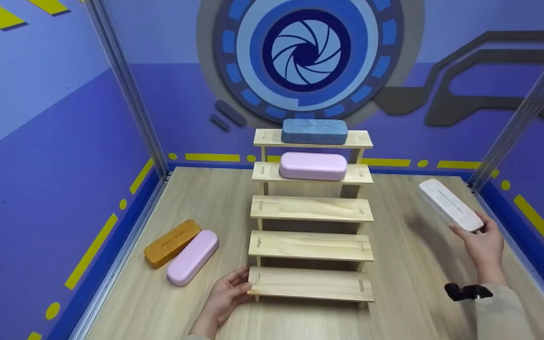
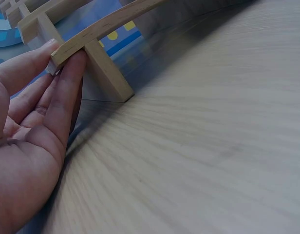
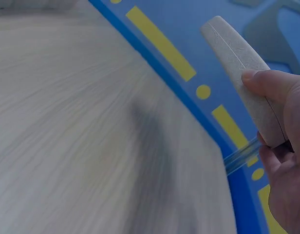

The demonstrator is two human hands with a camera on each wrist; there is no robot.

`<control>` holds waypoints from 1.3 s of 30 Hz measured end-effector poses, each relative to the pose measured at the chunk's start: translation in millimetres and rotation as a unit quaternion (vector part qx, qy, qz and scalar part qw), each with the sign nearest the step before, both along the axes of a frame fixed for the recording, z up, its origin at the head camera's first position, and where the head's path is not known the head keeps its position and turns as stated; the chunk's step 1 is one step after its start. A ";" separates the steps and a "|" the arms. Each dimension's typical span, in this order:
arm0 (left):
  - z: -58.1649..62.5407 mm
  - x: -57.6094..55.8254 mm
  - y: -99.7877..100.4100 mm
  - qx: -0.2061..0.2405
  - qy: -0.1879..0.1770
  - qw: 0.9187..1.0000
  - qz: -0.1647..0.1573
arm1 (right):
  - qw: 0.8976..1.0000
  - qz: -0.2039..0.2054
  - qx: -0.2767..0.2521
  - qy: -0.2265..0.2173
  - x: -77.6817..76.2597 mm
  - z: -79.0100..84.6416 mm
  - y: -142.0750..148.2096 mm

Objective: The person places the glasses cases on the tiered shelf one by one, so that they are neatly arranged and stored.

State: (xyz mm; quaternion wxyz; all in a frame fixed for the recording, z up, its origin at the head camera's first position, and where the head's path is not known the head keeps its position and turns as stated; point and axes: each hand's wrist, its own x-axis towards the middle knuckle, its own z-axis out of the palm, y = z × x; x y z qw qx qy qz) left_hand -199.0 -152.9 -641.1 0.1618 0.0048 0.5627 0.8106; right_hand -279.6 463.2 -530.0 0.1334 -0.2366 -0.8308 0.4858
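Raised above the tabletop, a white glasses case (image 1: 450,205) is gripped at its near end by my right hand (image 1: 485,243). The right wrist view shows the thumb along the side of the case (image 3: 245,80). My left hand (image 1: 226,295) pinches the left end of the lowest step of a wooden stepped rack (image 1: 310,283), thumb on top and fingers beneath, as the left wrist view shows. A blue glasses case (image 1: 314,131) lies on the top step. One step down lies a pink glasses case (image 1: 313,166).
Left of the rack, a brown glasses case (image 1: 173,243) and a second pink glasses case (image 1: 193,258) lie side by side, touching, on the wood-grain table (image 1: 409,307). Blue-purple printed panels with metal corner posts (image 1: 128,89) enclose the back and sides.
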 end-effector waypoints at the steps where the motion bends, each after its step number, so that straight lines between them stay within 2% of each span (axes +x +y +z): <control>1: 0.1 0.0 0.0 0.001 -0.001 1.000 0.000 | 1.000 0.002 -0.002 0.004 0.1 4.3 -1.4; 15: 0.9 0.4 -0.6 -0.005 -0.006 1.000 0.003 | 0.996 0.027 -0.021 0.085 -1.3 54.7 -24.8; 24: 3.6 1.5 0.5 0.005 -0.012 1.000 0.006 | 0.983 0.075 -0.038 0.161 3.7 81.9 -44.2; 34: 3.6 1.1 0.3 0.008 -0.016 1.000 0.007 | 0.968 0.130 0.047 0.207 6.4 97.7 -68.4; 39: 4.4 1.2 0.6 0.005 -0.015 1.000 0.007 | 0.957 0.167 0.059 0.231 6.5 105.2 -81.6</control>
